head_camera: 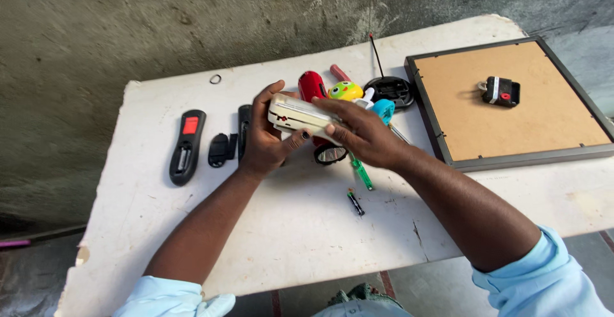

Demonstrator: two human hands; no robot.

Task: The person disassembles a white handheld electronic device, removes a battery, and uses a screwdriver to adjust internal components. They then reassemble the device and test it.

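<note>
A cream oblong device (295, 115) is clasped above the white table (288, 227), the left hand (267, 136) wrapped round its end, the right hand (362, 134) pressing its top. Small gadgets (345, 90) and a framed board (511, 103) lie around; rough grey concrete (128, 23) lies behind.
</note>
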